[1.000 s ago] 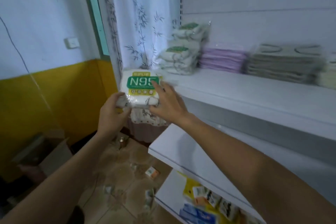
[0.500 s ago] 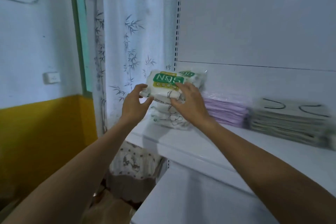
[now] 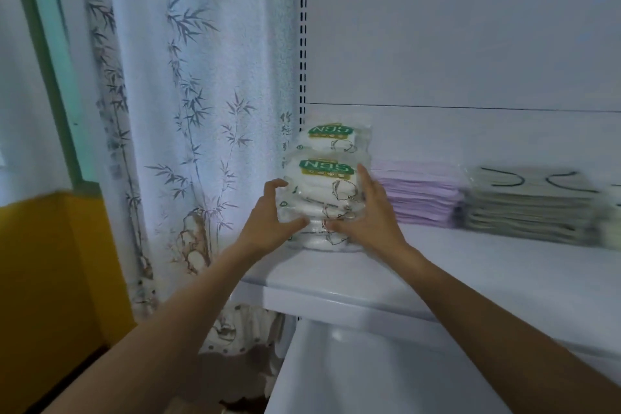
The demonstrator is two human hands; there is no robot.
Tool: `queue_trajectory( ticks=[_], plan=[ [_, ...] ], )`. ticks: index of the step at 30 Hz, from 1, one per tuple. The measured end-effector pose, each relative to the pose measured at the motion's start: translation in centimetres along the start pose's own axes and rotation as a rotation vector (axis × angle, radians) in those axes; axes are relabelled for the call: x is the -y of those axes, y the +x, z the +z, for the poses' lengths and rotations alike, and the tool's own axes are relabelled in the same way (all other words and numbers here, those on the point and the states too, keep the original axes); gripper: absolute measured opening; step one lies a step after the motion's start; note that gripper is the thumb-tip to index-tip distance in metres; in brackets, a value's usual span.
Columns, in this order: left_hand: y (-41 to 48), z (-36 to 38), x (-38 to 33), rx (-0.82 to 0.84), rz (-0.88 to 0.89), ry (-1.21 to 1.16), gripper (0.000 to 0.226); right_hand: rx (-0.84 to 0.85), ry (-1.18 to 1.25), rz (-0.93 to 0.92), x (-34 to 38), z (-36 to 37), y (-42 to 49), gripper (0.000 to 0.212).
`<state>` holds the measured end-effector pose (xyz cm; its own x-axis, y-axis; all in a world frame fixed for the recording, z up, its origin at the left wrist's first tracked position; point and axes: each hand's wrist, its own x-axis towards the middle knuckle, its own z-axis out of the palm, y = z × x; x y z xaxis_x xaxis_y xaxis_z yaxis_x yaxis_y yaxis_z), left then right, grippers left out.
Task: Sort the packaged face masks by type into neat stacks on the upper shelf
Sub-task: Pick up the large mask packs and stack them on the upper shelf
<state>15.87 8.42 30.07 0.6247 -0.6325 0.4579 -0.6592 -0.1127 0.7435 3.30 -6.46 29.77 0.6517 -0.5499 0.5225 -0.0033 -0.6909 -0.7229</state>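
Sorting looks nearly done: N95 stack (image 3: 331, 144), purple stack (image 3: 420, 198), grey stack (image 3: 527, 212) line the upper shelf (image 3: 470, 272); my left fingers (image 3: 274, 185) clasp the first, right fingers (image 3: 365, 180) press flat.

Materials and finishes. The N95 mask packs (image 3: 327, 185) were wrapped in glossy, crinkled clear plastic film over matt white contents. The purple mask stack (image 3: 420, 198) looked soft and matt; the grey mask stack (image 3: 527, 208) lay under shiny film. The upper shelf (image 3: 437, 272) was smooth, white and faintly glossy. The bamboo-print curtain (image 3: 188, 111) was textured cloth.
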Motion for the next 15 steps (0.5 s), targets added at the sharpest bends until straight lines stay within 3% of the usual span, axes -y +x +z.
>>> queue_trajectory(
  ticks=[4, 7, 10, 15],
  plan=[
    [0.1, 0.1, -0.6, -0.033, -0.127, -0.210, 0.069, -0.089, 0.096, 0.098, 0.8, 0.8, -1.5, 0.109],
    [0.1, 0.6, -0.6, 0.052, -0.152, -0.218, 0.061, -0.066, 0.137, 0.142, 1.7, 2.0, -1.8, 0.096],
    [0.3, -0.7, -0.2, 0.081, -0.127, -0.185, 0.053, -0.069, 0.107, 0.201, 2.4, 2.0, -1.7, 0.097],
    [2.6, -3.4, 0.2, -0.007, -0.064, -0.091, 0.049, -0.158, 0.081, 0.201, 3.4, 0.1, -1.9, 0.084]
  ],
)
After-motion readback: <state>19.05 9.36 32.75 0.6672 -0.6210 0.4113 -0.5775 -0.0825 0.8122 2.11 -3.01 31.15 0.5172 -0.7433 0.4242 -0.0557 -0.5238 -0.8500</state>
